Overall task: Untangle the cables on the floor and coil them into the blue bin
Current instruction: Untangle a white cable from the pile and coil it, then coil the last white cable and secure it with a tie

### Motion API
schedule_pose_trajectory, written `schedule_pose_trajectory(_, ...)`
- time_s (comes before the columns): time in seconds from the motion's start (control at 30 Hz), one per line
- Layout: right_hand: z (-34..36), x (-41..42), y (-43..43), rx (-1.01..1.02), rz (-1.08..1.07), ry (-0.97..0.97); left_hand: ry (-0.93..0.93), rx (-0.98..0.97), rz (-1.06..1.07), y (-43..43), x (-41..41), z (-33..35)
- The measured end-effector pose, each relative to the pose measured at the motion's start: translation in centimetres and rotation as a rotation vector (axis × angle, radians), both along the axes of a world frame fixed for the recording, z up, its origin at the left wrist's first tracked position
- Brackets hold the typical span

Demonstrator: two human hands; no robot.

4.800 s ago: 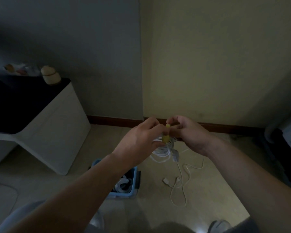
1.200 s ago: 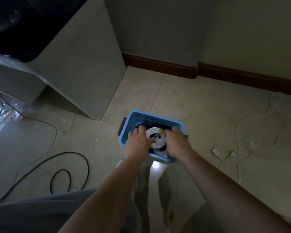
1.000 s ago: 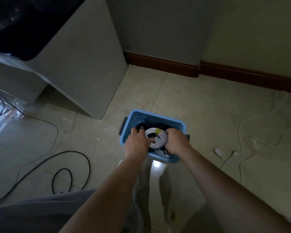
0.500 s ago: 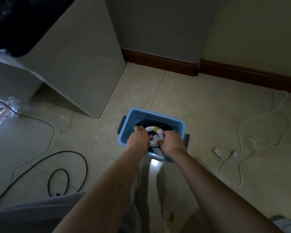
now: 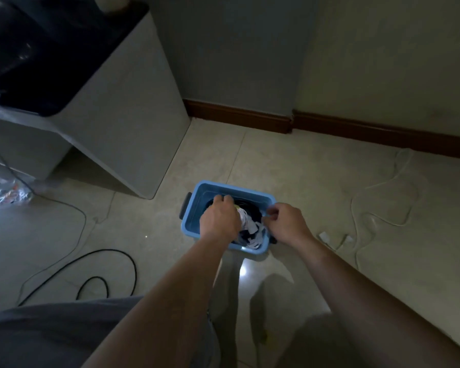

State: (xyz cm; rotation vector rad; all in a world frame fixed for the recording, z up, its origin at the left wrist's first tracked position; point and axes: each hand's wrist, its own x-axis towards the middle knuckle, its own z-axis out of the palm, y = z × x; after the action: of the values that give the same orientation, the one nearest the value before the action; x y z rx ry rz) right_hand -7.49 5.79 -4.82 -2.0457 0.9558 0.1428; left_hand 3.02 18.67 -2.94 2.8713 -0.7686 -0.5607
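The blue bin [image 5: 192, 211] stands on the tiled floor in the middle of the view. Inside it lie dark coiled cables and a white cable coil [image 5: 251, 226] bound with a yellow tie. My left hand [image 5: 219, 219] reaches down into the bin, and its curled fingers hold the far left side of the white coil. Off the coil, my right hand [image 5: 286, 223] hovers over the bin's right rim with loosely curled fingers that hold nothing. A loose white cable [image 5: 356, 205] with two plugs [image 5: 325, 236] winds over the floor to the right.
A white cabinet [image 5: 122, 110] with a dark top stands at the left, close behind the bin. A black cable [image 5: 109, 264] loops on the floor at the lower left, beside a thin grey wire. Brown skirting runs along the walls. My knee fills the bottom left.
Both hands carried the tied white coil down into the bin. In the last half second my right hand left the coil and drew to the right rim, while my left hand stayed on it.
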Motion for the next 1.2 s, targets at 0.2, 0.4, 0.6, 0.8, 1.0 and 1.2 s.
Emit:
schedule_pose_trajectory(0.2, 0.1, -6.7, -5.4, 0.000, -0.165, 0.004, 0.051, 0.003, -0.245, -5.9, -4.7, 0.6)
schedule_pose_trajectory(0.4, -1.9, -13.9, -11.0, 0.016, -0.316, 0.095, 0.180, -0.056, -0.342, -12.0, -9.9, -1.1)
schedule_pose_trajectory(0.6, -6.2, -19.3, -14.5, 0.081, -0.412, 0.219, 0.281, -0.013, -0.408, -16.4, -12.8, -5.4)
schedule_pose_trajectory(0.8, -10.4, -20.0, -15.7, 0.144, -0.271, 0.256, 0.182, 0.183, -0.663, -19.3, -14.0, -10.2)
schedule_pose_trajectory(1.0, -13.5, -18.2, -15.3, 0.163, -0.171, 0.256, 0.209, 0.298, -0.712, -19.3, -14.6, -13.8)
schedule_pose_trajectory(1.2, -14.6, -16.2, -12.6, 0.097, -0.177, 0.352, 0.283, 0.219, -0.678, -18.4, -15.4, -15.0)
